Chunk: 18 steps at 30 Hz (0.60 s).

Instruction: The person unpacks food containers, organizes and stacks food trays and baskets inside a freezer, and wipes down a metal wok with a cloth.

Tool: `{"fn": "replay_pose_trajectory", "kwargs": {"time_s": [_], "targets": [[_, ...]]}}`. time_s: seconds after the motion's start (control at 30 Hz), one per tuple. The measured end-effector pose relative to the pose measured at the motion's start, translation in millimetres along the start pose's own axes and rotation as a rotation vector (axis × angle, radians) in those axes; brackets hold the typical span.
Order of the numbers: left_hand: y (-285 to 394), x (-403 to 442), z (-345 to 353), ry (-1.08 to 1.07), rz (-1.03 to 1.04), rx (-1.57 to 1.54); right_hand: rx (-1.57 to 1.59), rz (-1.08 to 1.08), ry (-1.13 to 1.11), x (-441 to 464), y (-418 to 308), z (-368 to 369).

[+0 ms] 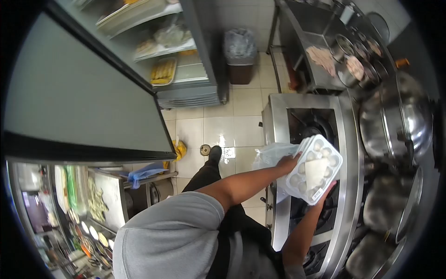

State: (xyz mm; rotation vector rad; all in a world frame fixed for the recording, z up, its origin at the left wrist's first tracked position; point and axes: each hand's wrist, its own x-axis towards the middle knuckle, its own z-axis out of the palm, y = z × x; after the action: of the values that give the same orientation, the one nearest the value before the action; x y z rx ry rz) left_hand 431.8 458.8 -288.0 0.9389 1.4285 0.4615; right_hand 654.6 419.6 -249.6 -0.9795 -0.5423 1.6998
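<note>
A stack of white plastic trays is held over the stove, tilted. Round pale pieces sit in the top tray's hollows, with a white triangular patch across them; I cannot tell their kind. My left hand is closed on the stack's left edge. At the lower right edge, my right hand grips the stack from beneath, its fingers partly hidden. Beside my left hand is a thin whitish plastic bag; whether it is attached to the trays is unclear.
Below the trays is a steel gas stove. A fridge door stands open on the left, its shelves holding food. Beyond are a lined bin and a steel sink. Large metal pots line the right.
</note>
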Motion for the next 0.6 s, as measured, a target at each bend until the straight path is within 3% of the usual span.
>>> {"fn": "replay_pose_trajectory", "kwargs": {"time_s": [0.13, 0.2, 0.27, 0.37, 0.43, 0.6], "targets": [[7, -31, -7, 0.079, 0.021, -0.177, 0.085, -0.003, -0.105, -10, 2, 15], [3, -54, -14, 0.123, 0.034, -0.268, 0.053, 0.044, -0.043, -26, -1, 41], [-12, -74, -36, 0.020, 0.102, -0.365, -0.030, 0.051, -0.008, -42, 1, 68], [-27, -127, -82, -0.020, 0.128, -0.685, -0.033, 0.064, -0.201, -41, 18, 73], [-55, -132, -104, -0.008, 0.081, -0.838, -0.073, 0.074, -0.262, -54, 24, 127], [-61, -172, -188, -0.152, 0.364, -1.084, -0.109, 0.153, -0.448, -37, 58, 219]]}}
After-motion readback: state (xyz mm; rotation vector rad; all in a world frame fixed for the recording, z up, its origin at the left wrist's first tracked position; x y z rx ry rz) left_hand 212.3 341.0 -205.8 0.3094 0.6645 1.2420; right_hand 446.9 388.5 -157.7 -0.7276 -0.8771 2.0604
